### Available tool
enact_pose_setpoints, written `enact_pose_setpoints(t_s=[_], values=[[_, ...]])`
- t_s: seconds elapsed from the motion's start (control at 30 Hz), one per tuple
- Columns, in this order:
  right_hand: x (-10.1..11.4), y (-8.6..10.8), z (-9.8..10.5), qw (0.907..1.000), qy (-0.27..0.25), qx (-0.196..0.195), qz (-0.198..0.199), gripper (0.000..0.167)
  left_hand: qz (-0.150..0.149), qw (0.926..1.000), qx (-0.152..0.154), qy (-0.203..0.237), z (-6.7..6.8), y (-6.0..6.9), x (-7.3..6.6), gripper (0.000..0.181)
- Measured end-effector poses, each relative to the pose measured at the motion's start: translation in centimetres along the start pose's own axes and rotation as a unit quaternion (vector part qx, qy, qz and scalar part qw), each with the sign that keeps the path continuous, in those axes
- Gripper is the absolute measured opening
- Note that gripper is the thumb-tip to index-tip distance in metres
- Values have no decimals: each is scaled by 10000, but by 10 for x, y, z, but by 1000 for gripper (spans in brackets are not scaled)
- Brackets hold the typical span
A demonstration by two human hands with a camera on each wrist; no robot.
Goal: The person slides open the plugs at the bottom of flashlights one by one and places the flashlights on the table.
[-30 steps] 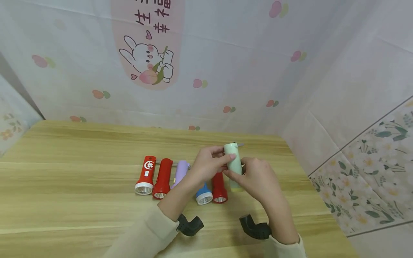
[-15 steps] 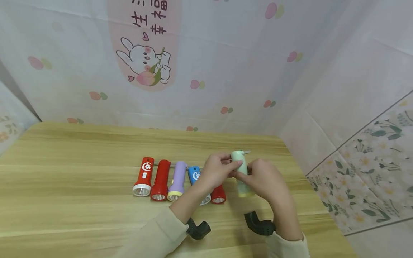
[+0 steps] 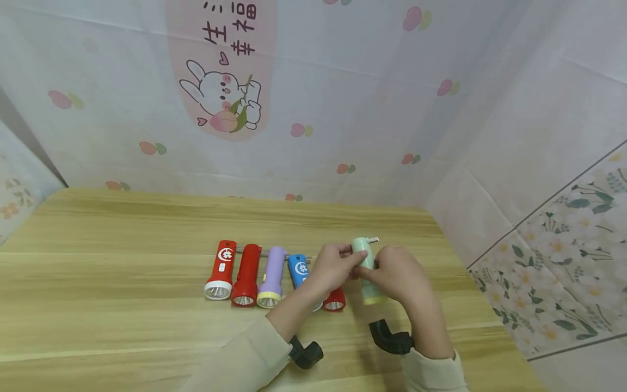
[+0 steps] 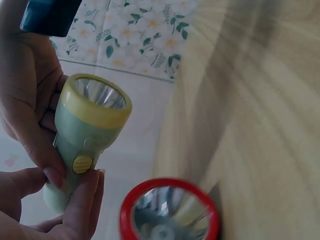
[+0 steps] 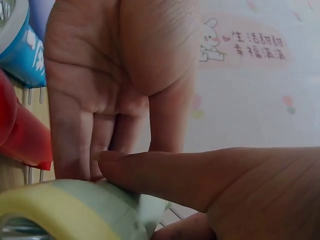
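Note:
A mint green flashlight [image 3: 370,291] with a yellow rim is held in both hands at the right end of a row of flashlights. My left hand [image 3: 333,272] pinches its tail end between thumb and fingers. From the right side, my right hand [image 3: 399,272] grips the body, thumb across it. Metal prongs [image 3: 374,240] stick out sideways from the tail. In the left wrist view the yellow switch [image 4: 82,164] faces the camera, near the left fingertips. The right wrist view shows the green flashlight [image 5: 80,210] under the right thumb.
Left of the hands lie a red flashlight with white rim [image 3: 220,269], an all-red one [image 3: 246,275], a purple one [image 3: 271,275], a blue one [image 3: 296,267] and another red one [image 3: 335,300], the last two partly covered by my left arm. Patterned cloth walls border the wooden table [image 3: 122,305].
Both hands and the green flashlight have shifted right and slightly nearer to me. More of the purple and blue flashlights shows now. The grip looks much the same.

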State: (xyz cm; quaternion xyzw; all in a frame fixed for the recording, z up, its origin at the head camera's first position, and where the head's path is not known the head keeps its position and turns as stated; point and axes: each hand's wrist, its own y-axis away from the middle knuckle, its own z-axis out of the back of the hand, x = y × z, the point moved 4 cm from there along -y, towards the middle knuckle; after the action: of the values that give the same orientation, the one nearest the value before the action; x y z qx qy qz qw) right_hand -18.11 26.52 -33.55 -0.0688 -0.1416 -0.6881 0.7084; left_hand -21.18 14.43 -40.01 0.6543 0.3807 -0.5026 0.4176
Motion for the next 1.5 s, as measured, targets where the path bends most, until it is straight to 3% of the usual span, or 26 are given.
enact_pose_setpoints(t_s=[0.27,0.57,0.83,1.03,1.23,1.5], values=[[-4,-4,-6,9999,-36,117,-101,54,230,9997,61,42,-3,-3,8,43],[-6,-9,-14,9992,-76,304,-245,53,195,9970,23,-744,-1,-5,14,39],[-5,-12,-22,9992,-53,385,-90,53,158,9921,35,-1245,2,-4,14,37],[-1,-16,-27,9993,-36,354,81,51,-53,9786,45,-2055,11,-6,12,36],[2,-19,-33,9991,-77,405,54,50,-102,9684,20,-2492,16,-7,12,33],[4,-21,-38,9988,-6,485,47,46,-23,9448,-253,-3267,15,-3,8,32]])
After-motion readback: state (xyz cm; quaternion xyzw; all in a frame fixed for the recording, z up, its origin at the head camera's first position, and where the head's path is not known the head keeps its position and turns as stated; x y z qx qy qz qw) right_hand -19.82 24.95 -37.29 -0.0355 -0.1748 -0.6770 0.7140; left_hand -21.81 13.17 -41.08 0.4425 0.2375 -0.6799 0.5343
